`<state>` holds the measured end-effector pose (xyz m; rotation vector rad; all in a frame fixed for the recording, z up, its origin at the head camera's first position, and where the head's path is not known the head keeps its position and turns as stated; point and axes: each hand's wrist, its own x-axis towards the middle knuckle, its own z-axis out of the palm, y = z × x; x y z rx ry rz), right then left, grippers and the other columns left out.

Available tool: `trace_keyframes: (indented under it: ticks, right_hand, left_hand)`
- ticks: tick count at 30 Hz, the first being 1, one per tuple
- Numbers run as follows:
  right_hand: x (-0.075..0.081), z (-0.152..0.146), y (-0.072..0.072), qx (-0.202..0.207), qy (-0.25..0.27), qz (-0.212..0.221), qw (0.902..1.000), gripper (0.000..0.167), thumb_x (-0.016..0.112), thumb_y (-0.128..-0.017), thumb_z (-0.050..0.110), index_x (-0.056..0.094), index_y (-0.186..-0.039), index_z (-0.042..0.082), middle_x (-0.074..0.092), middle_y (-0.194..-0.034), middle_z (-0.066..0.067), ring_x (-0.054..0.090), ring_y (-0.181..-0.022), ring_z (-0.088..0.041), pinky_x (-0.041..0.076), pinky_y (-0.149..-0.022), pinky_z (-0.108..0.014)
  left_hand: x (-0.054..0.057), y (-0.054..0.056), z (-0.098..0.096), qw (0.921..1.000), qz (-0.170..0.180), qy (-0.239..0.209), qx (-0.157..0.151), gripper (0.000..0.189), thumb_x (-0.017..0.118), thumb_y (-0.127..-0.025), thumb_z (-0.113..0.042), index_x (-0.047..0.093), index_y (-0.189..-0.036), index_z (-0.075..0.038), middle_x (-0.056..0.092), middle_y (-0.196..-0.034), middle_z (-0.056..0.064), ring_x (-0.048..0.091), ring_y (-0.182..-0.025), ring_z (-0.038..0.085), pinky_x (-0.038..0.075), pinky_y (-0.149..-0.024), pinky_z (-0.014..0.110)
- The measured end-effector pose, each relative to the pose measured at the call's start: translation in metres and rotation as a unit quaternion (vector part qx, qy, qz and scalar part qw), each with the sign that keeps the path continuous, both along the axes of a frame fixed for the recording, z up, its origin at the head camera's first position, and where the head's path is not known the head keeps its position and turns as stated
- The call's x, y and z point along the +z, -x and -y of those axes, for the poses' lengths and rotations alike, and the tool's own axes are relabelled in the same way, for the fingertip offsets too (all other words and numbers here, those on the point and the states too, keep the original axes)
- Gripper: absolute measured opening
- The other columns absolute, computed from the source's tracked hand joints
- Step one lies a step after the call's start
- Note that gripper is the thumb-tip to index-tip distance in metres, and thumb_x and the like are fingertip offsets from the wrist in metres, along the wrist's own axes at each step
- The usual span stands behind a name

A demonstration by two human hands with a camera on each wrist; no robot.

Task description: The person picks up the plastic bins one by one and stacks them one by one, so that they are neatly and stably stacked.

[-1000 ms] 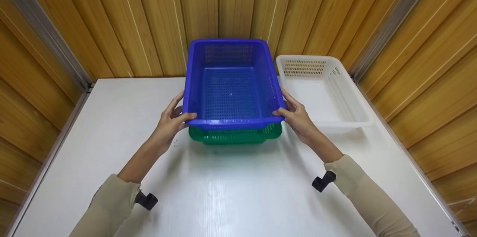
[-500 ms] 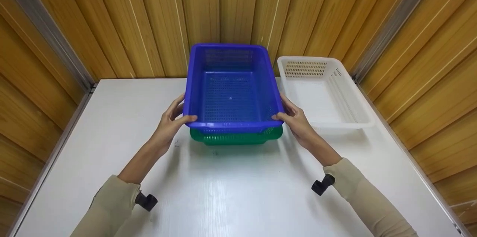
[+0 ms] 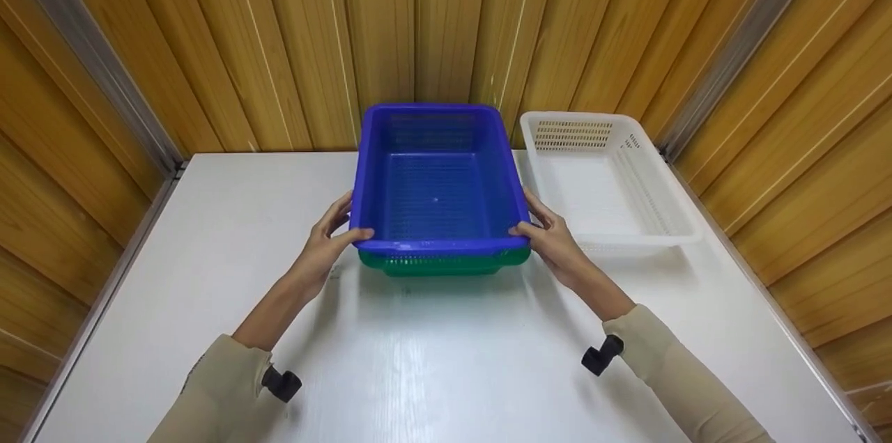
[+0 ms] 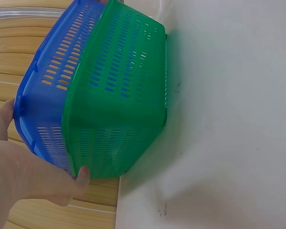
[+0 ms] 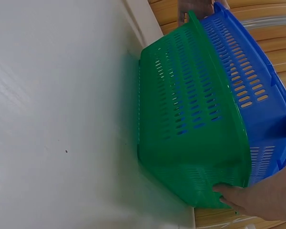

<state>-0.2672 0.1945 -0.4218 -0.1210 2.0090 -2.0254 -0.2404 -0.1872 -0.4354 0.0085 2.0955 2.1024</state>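
A blue plastic basket (image 3: 435,203) sits partly nested inside a green basket (image 3: 442,264) at the back middle of the table. My left hand (image 3: 326,244) grips the blue basket's near left corner, thumb over the rim. At the near right corner my right hand (image 3: 554,241) grips the same rim, its thumb on top. Both wrist views show the blue basket's slotted upper walls standing above the green rim. In the left wrist view, the green basket (image 4: 117,90) rests on the table. One fingertip of my right hand (image 5: 262,198) lies against the green wall in the right wrist view.
A white basket (image 3: 592,185) stands close by on the right, near the back. Wood-patterned panels (image 3: 446,25) rise behind and on both sides of the white table (image 3: 418,359). Metal posts (image 3: 104,60) mark the corners.
The blue basket has moved down, deeper into the green basket, with both hands still holding its rim. Less of the green basket shows at the front. The white basket stays in place.
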Motion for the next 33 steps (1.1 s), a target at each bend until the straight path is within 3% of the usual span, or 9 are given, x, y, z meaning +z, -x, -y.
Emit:
trace_keyframes:
  ticks: [7, 18, 25, 33]
  right_hand:
    - [-0.009, 0.005, -0.001, 0.022, 0.012, 0.028, 0.9993, 0.09, 0.059, -0.093, 0.006, 0.01, -0.166, 0.028, 0.015, -0.172, -0.013, 0.029, -0.154, -0.041, 0.041, -0.114, -0.058]
    - [-0.026, 0.009, -0.001, 0.028, 0.046, 0.04, 0.9978, 0.091, 0.058, -0.093, 0.001, 0.01, -0.166, 0.028, 0.021, -0.169, -0.021, 0.036, -0.149, -0.042, 0.052, -0.107, -0.048]
    - [-0.03, 0.011, 0.001, 0.028, 0.039, 0.054, 0.9974, 0.092, 0.06, -0.093, 0.002, 0.011, -0.165, 0.033, 0.025, -0.167, -0.023, 0.041, -0.147, -0.041, 0.05, -0.109, -0.049]
    - [-0.033, 0.014, 0.005, 0.037, 0.026, 0.054, 0.9975, 0.091, 0.055, -0.094, 0.001, 0.008, -0.165, 0.034, 0.029, -0.164, -0.028, 0.047, -0.141, -0.04, 0.054, -0.105, -0.04]
  left_hand:
    - [-0.01, 0.0, 0.005, 0.9998, 0.014, -0.015, -0.001, 0.081, 0.071, -0.094, -0.02, 0.028, -0.162, -0.029, 0.028, -0.167, 0.004, 0.024, -0.155, 0.03, 0.017, -0.127, 0.06]
    - [-0.022, -0.004, 0.01, 0.9995, 0.026, -0.014, -0.011, 0.084, 0.071, -0.094, -0.021, 0.024, -0.163, -0.03, 0.022, -0.17, 0.008, 0.025, -0.155, 0.034, 0.014, -0.126, 0.065]
    - [-0.027, -0.007, 0.011, 0.9992, 0.039, -0.008, -0.002, 0.083, 0.07, -0.095, -0.022, 0.023, -0.163, -0.033, 0.019, -0.171, 0.008, 0.021, -0.157, 0.035, 0.014, -0.124, 0.069]
    - [-0.029, -0.01, 0.013, 0.9984, 0.055, -0.012, -0.002, 0.087, 0.07, -0.095, -0.024, 0.018, -0.164, -0.037, 0.02, -0.171, 0.009, 0.016, -0.159, 0.036, 0.016, -0.122, 0.071]
